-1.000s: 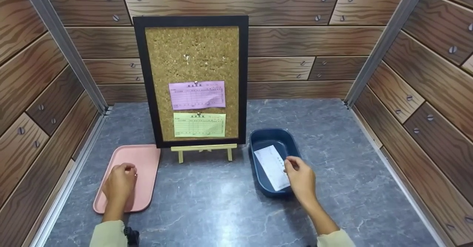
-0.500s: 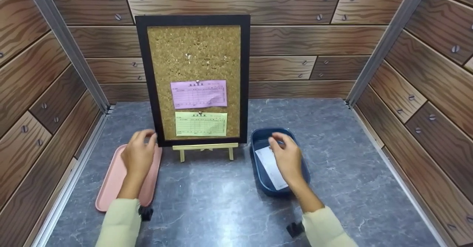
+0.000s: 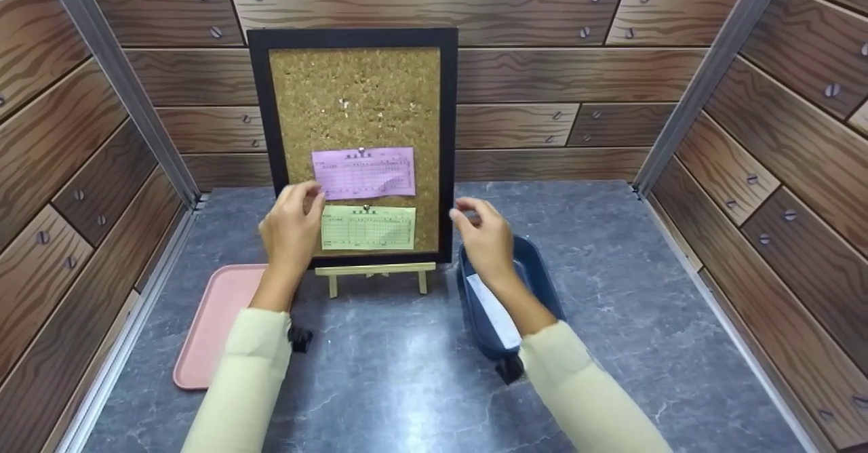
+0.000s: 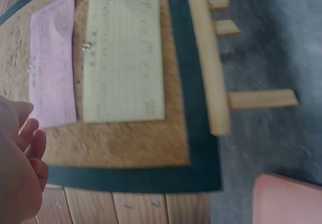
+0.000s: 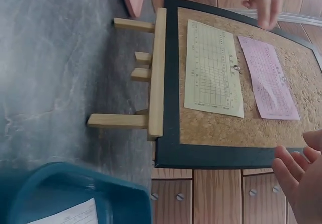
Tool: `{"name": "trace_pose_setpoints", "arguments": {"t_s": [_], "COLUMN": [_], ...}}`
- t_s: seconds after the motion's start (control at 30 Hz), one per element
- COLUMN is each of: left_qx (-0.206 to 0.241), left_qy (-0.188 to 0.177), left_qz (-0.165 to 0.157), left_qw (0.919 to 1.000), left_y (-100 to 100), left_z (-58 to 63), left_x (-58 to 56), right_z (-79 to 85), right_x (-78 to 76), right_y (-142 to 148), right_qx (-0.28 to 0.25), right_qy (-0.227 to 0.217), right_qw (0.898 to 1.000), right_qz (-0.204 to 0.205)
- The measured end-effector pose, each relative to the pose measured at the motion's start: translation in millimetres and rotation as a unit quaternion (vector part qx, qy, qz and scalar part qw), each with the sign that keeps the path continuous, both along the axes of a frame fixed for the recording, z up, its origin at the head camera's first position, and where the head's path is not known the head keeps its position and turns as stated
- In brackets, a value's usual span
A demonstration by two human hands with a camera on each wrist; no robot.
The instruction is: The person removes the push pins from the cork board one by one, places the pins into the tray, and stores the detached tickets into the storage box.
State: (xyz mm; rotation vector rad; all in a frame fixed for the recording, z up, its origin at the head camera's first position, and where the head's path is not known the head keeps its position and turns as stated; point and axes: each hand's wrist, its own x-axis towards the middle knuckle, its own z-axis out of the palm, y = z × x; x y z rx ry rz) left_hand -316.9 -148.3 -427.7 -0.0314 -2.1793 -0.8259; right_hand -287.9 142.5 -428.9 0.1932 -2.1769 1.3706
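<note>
A pink form (image 3: 363, 171) and a yellow-green form (image 3: 368, 228) hang on the cork board (image 3: 359, 87), each under a small metal pushpin at its top edge. My left hand (image 3: 291, 226) is raised in front of the board's left side, near the lower left corner of the pink form. Its fingers are loosely bent, and nothing shows between them. Beside the board's right frame, above the blue bin (image 3: 542, 283), hangs my right hand (image 3: 485, 239), its fingers relaxed and no object visible in them. In the bin lies a white slip (image 3: 495, 314), partly hidden by my right arm.
A wooden easel (image 3: 376, 270) carries the black-framed board. To its left lies a pink tray (image 3: 203, 331), partly covered by my left arm. Printed wood-plank walls (image 3: 542, 12) enclose the grey marbled tabletop (image 3: 407, 385) at the back and sides.
My left hand has risen from over the pink tray to the board's left side. My right hand has moved up and left from the bin to the right frame, leaving the white slip inside.
</note>
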Motion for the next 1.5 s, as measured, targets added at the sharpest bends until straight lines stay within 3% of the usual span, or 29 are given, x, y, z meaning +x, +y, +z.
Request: {"name": "trace_pose_setpoints", "arguments": {"t_s": [0.23,0.4,0.67,1.03,1.5], "left_qx": [-0.002,-0.007,-0.04,-0.049,-0.042], "left_qy": [0.006,0.006,0.001,-0.012,0.008], "left_qz": [-0.011,-0.017,-0.023,-0.024,-0.021], "left_qw": [0.9999,0.9998,0.9989,0.9984,0.9989], "left_y": [22.1,32.5,42.1,54.1,58.6], "left_z": [18.6,27.9,40.8,41.2,36.1], "left_x": [-21.2,-34.0,-45.5,-57.9,-63.2], "right_z": [9.3,16.4,23.4,23.0,18.3], "right_x": [-21.6,-35.9,-55.0,-70.1,-81.1], "right_y": [-12.6,-19.5,-40.3,-55.7,-58.8], "right_qx": [0.063,0.08,0.092,0.077,0.049], "right_qy": [0.059,0.08,0.065,0.017,0.016], "right_qw": [0.996,0.994,0.994,0.997,0.998], "right_qz": [0.006,0.002,0.009,0.015,0.043]}}
